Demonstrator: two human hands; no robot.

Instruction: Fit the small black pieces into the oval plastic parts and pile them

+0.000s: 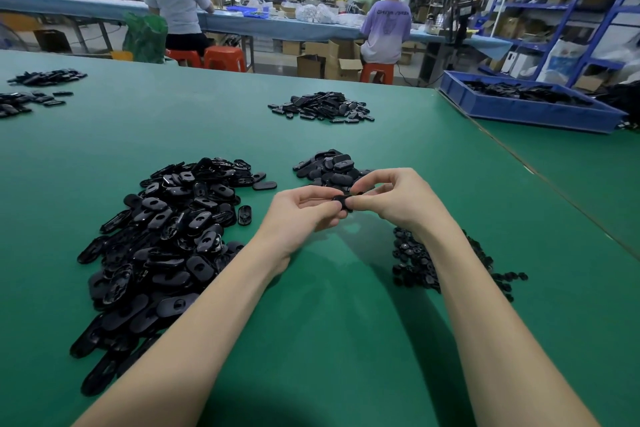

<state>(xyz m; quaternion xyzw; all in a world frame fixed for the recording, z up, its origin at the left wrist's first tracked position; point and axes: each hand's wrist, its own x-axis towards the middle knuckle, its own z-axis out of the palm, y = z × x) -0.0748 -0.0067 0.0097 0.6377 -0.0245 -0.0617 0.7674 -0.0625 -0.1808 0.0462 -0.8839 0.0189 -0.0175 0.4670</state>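
Both hands meet above the green table (329,288). My left hand (304,215) holds a black oval plastic part (343,202) between curled fingers and thumb. My right hand (394,198) pinches at the same part from the right; a small black piece at its fingertips is mostly hidden. A big heap of loose oval parts (166,239) lies to the left. A heap of small black round pieces (419,260) sits under my right wrist. A smaller pile of oval parts (329,166) lies just beyond my hands.
Another pile of black parts (322,107) lies farther back in the middle, and more lie at the far left (31,90). A blue bin (526,107) of black parts stands at the back right. Two people sit at a distant bench.
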